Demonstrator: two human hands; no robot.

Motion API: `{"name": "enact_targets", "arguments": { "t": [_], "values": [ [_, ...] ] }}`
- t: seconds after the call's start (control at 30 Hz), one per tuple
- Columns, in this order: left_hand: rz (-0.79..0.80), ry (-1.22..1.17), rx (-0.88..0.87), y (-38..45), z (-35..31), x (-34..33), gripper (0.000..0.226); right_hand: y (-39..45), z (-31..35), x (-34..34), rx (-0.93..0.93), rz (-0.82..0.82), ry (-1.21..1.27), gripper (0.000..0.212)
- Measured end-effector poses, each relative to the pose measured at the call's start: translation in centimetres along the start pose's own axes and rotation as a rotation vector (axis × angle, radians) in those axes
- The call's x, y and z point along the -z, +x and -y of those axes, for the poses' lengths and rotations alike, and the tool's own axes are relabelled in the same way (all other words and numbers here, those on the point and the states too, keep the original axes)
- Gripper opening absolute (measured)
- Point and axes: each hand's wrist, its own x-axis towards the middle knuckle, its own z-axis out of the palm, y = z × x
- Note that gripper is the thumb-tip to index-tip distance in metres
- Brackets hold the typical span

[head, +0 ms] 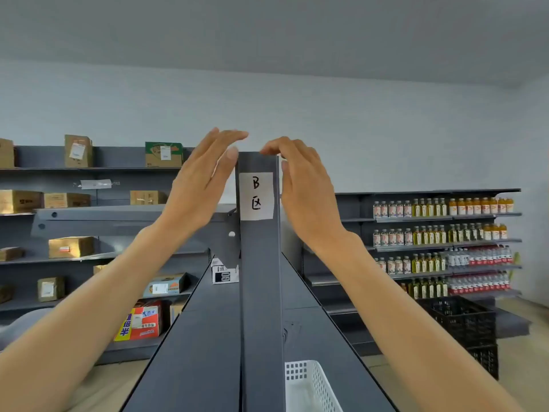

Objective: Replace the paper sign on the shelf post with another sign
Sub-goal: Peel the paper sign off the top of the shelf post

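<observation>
From my head camera, the grey shelf post [260, 278] rises straight ahead, and the white paper sign [256, 196], handwritten "B 区", sits flat on its near face just below the top. My left hand [199, 185] is spread wide on the post's left, thumb touching its upper left corner. My right hand [309, 188] is loosely open on the right, fingertips on the top edge. Neither of my 2 hands holds anything.
</observation>
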Motion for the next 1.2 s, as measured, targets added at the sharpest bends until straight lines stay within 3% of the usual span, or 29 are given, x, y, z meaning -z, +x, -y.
{"name": "enact_targets", "arguments": {
  "t": [0.4,0.73,0.9,1.1,1.2],
  "values": [
    [0.080,-0.502,0.129,1.9,1.2,-2.2,0.057,0.3,-1.6,-1.6,-0.081,0.034,0.065,0.029],
    [0.003,-0.606,0.132,2.5,2.4,-3.1,0.062,-0.5,-2.1,-2.8,-0.070,-0.053,0.029,0.027],
    [-0.016,-0.619,0.109,2.5,2.6,-3.3,0.061,-0.4,-2.0,-3.7,0.092,-0.169,-0.177,0.019],
    [0.001,-0.625,0.093,2.5,2.9,-3.2,0.059,0.8,-0.8,-5.1,0.222,-0.160,-0.302,0.010],
    [-0.005,-0.623,0.090,2.5,3.0,-3.3,0.060,0.9,-0.9,-4.9,0.223,-0.154,-0.283,0.021]
  ]
}}
